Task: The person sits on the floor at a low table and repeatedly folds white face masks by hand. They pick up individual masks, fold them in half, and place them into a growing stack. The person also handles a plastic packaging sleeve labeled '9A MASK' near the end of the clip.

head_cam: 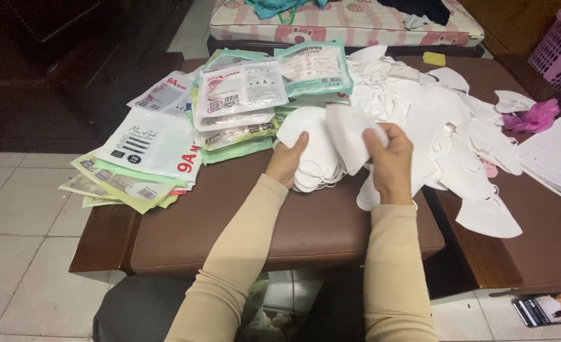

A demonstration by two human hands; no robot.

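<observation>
the left hand (288,161) grips a small stack of white masks (312,152) over the brown cushion (230,215) while the right hand (391,161) pinches one mask (350,136) onto it, with sealed packets (242,95) done and a large loose pile (445,120) left.

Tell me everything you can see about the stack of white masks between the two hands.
The mask stack is white, made of folded masks of soft, fabric-like material with thin ear loops at its lower edge. It rests on the brown cushion. The left hand holds its left side; the right hand pinches one mask on top. More loose masks lie behind it.
</observation>
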